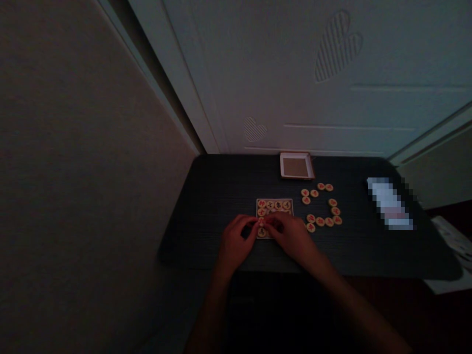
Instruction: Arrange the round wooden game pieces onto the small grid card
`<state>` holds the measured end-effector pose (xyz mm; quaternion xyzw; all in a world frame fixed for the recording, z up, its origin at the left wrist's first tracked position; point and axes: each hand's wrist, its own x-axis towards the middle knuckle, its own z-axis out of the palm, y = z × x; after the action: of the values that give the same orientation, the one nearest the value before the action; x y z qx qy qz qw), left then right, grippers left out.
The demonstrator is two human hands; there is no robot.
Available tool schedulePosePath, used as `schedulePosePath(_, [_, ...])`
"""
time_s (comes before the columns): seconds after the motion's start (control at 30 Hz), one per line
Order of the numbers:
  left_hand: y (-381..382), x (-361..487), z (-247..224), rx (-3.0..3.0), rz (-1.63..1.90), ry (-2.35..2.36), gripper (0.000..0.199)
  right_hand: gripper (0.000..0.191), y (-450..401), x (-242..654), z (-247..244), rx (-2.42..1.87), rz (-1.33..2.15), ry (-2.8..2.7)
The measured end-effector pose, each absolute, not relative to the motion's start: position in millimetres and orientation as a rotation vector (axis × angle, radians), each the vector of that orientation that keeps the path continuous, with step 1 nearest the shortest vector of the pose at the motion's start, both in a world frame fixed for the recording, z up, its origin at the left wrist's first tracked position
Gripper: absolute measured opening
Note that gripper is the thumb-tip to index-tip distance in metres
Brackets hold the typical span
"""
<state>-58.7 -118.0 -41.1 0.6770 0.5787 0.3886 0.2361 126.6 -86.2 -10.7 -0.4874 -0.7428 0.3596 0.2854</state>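
Observation:
A shallow box (292, 206) on the dark table has rows of round Chinese chess pieces in it, some with red and some with black characters. Over its left column, my left hand (236, 241) and my right hand (294, 233) meet fingertip to fingertip. Between them is a red-marked chess piece (261, 221), pinched from both sides at the box's left edge. My right hand hides much of the box's lower right part. To the right, several loose red-marked chess pieces (320, 221) lie face up in a broken ring.
Behind the pieces, an open box lid (312, 172) lies near the table's back edge. A blurred-out flat bright object (391, 204) lies at the right of the dark table (214, 196). A white door (258, 73) with raised hearts stands behind, and a wall (73, 147) rises at left.

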Motion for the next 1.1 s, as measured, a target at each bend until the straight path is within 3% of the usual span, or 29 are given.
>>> schedulePosePath(0.3, [-118.1,-58.9,-40.6,1.854,1.052,1.591,0.012,0.008,-87.6,127.3,-15.6,-1.289,0.91,-1.998])
schedulePosePath(0.53, [-118.9,-59.2,-40.0,1.89,1.098,1.551,0.019,0.023,-90.8,143.9,-16.0,-1.252,0.731,-1.964])
schedulePosePath(0.8, [-121.0,-60.7,-36.9,1.859,1.158,1.595,0.017,0.016,-112.4,205.5,-23.7,-1.456,0.462,-1.733])
schedulePosePath(1.1, [-120.9,-62.3,-33.4,1.867,1.203,1.663,0.013,0.026,-119.9,274.3,-44.3,-1.608,0.374,-1.589])
